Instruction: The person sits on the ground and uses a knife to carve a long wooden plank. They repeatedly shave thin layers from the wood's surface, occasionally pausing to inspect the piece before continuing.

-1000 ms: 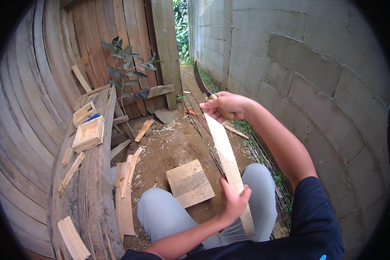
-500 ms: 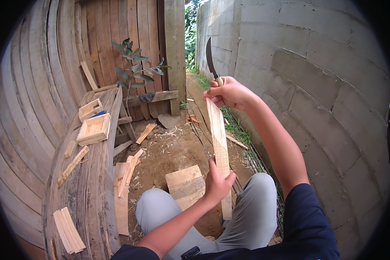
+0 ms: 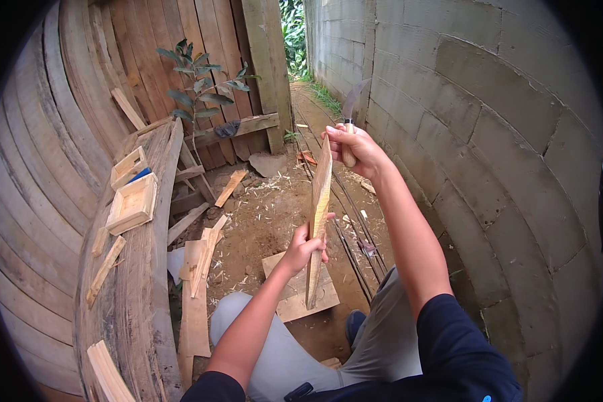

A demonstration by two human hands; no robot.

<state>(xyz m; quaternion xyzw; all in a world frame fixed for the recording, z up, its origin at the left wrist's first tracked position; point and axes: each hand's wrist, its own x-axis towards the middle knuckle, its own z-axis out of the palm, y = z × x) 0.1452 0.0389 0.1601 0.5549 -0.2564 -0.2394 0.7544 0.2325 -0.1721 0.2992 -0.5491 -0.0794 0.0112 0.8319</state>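
Observation:
My left hand [image 3: 305, 250] is closed round the lower part of a long, narrow wooden board [image 3: 320, 194], thumb across its near side. The board stands nearly upright in front of me, its narrow edge turned toward me. At its top end is my right hand [image 3: 355, 149], which grips the pale wooden handle of a knife [image 3: 348, 144] with a curved blade pointing up. Fingertips of that same hand touch the board's upper tip. Below, a flat wooden block [image 3: 308, 298] lies on the ground between my legs.
On my left runs a rough plank bench [image 3: 137, 288] with a small wooden box [image 3: 132, 204], a second box [image 3: 128, 167] and loose wood strips. Offcuts [image 3: 195, 288] lean beside it. A block wall [image 3: 489, 167] rises on the right. A leafy plant [image 3: 201, 80] grows by the plank wall.
The board has turned from its broad face to its narrow edge and moved slightly left. My left hand has shifted up and left; the knife has come lower and its blade tilts right.

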